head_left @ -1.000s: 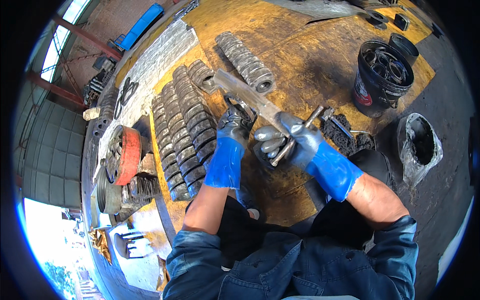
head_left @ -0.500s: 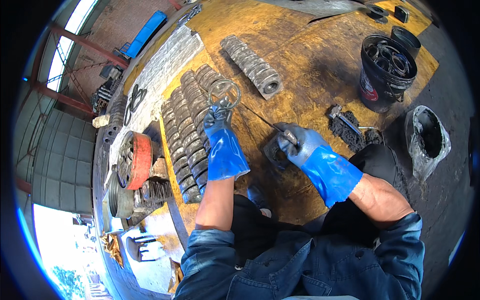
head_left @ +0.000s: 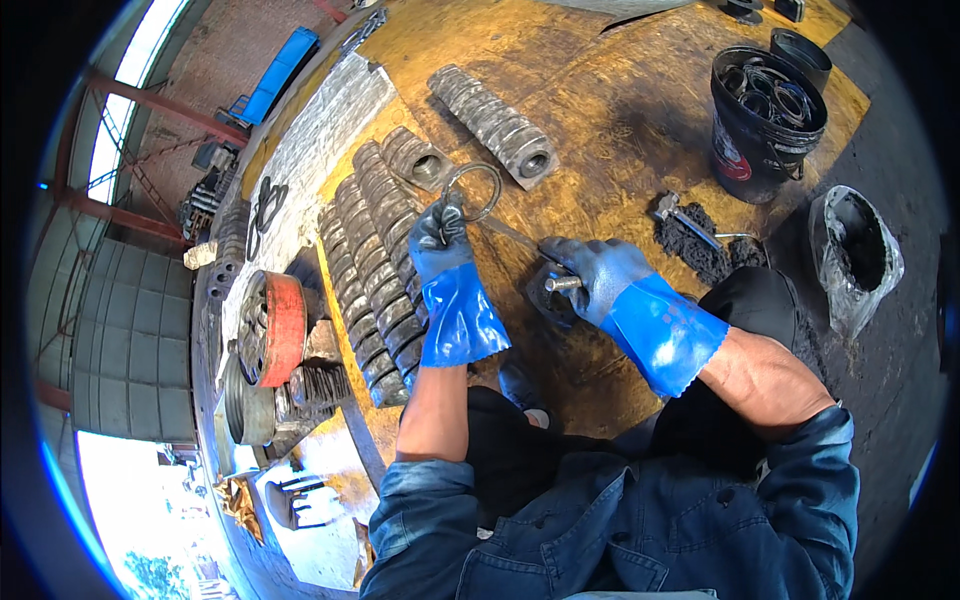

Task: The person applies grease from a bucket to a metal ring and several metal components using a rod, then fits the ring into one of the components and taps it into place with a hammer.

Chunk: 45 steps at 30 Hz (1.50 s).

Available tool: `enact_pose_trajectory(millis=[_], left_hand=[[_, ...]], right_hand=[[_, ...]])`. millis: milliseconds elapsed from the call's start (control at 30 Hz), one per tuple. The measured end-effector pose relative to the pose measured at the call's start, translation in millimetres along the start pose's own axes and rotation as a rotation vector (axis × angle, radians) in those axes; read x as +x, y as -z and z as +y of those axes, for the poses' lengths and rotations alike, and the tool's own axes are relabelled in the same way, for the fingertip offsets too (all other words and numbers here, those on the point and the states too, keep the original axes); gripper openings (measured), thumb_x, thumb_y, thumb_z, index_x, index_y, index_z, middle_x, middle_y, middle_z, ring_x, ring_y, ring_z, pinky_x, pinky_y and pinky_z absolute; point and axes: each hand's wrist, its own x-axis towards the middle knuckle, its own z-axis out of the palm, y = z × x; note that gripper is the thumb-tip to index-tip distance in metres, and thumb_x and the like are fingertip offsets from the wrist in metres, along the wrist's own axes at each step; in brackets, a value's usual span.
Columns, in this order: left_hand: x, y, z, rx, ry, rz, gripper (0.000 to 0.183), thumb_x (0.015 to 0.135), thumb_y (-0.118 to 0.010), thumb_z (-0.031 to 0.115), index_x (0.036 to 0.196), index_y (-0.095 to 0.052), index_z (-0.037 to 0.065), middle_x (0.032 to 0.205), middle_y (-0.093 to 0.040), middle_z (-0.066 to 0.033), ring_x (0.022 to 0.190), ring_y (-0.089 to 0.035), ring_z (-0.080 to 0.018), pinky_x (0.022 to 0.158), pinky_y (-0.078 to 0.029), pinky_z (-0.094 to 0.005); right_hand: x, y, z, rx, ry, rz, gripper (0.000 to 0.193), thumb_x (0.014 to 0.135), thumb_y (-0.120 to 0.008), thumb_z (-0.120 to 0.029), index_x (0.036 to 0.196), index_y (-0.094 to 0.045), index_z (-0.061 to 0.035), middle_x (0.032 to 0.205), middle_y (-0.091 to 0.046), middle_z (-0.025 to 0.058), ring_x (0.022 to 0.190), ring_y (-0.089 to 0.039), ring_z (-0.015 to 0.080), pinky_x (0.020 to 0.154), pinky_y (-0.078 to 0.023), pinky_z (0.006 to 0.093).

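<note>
My left hand (head_left: 440, 240), in a blue rubber glove with a dark palm, pinches a thin metal ring (head_left: 497, 190) by its lower left edge. My right hand (head_left: 603, 277), gloved the same way, is closed round a slim hand tool (head_left: 512, 235) with a long flat blade. A bare metal end of the tool juts out beside the thumb. The blade points at the ring's lower side; whether it touches I cannot tell. Under my right hand stands a dark block (head_left: 549, 297), partly hidden. Rows of stacked rings (head_left: 375, 265) lie beside my left hand.
Beyond my hands lies a ribbed cylinder (head_left: 490, 120). At the right are a black bucket (head_left: 735, 140) of rings, a hammer (head_left: 690, 222) on dark crumbs and a plastic-wrapped container (head_left: 845, 280). A red wheel (head_left: 287, 328) stands at the left.
The ring has shifted right and tilted in my left hand. My right hand has turned, showing the tool's handle end from the side and its blade flatter. The head view has shifted slightly.
</note>
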Motion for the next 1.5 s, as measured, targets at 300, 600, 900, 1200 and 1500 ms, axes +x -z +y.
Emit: enact_pose_trajectory(millis=[300,600,900,1200,1500], left_hand=[[0.5,7.0,-18.5,-0.095,-0.132,0.010,0.010,0.093,-0.069,0.012,0.094,-0.071,0.002,0.072,-0.059,0.0041,0.063,-0.046,-0.0044,0.056,-0.040,-0.0246],[-2.9,12.0,-28.2,0.227,-0.100,-0.160,0.018,0.086,-0.076,0.012,0.099,-0.070,0.002,0.079,-0.066,-0.0005,0.067,-0.055,-0.0081,0.065,-0.047,-0.0235],[10.6,31.5,-70.1,-0.157,0.142,-0.096,0.020,0.091,-0.072,0.020,0.100,-0.071,0.001,0.086,-0.072,-0.0045,0.075,-0.065,-0.0120,0.065,-0.053,-0.0258],[15.4,37.8,-24.3,-0.261,0.461,-0.130,0.037,0.096,-0.063,0.039,0.097,-0.072,0.004,0.083,-0.072,-0.0056,0.066,-0.067,-0.0127,0.056,-0.053,-0.0246],[13.1,37.7,-27.7,-0.337,0.409,-0.164,0.021,0.091,-0.071,0.016,0.099,-0.067,-0.003,0.092,-0.072,-0.0135,0.074,-0.069,-0.0208,0.056,-0.061,-0.0348]], right_hand=[[6.9,8.7,14.4,-0.266,-0.029,-0.048,0.045,0.088,-0.059,-0.020,0.133,-0.053,-0.0143,0.089,-0.071,0.0141,0.082,-0.070,0.0336,0.069,-0.053,0.0446],[10.0,26.2,14.0,-0.725,0.208,-0.127,0.056,0.086,-0.057,-0.014,0.141,-0.047,-0.0129,0.087,-0.068,0.0074,0.077,-0.069,0.0254,0.062,-0.051,0.0397],[11.5,20.7,29.1,0.986,-0.249,0.141,0.035,0.095,-0.054,-0.013,0.130,-0.058,-0.0050,0.091,-0.070,0.0106,0.074,-0.066,0.0143,0.058,-0.049,0.0257],[1.0,48.1,9.3,1.118,-0.373,0.006,0.021,0.097,-0.054,-0.013,0.112,-0.066,-0.0023,0.095,-0.071,0.0116,0.075,-0.067,0.0142,0.063,-0.053,0.0264],[2.1,20.9,39.6,0.711,-0.060,0.028,0.046,0.086,-0.056,-0.001,0.131,-0.059,-0.0096,0.093,-0.069,0.0065,0.080,-0.065,0.0143,0.067,-0.050,0.0268]])
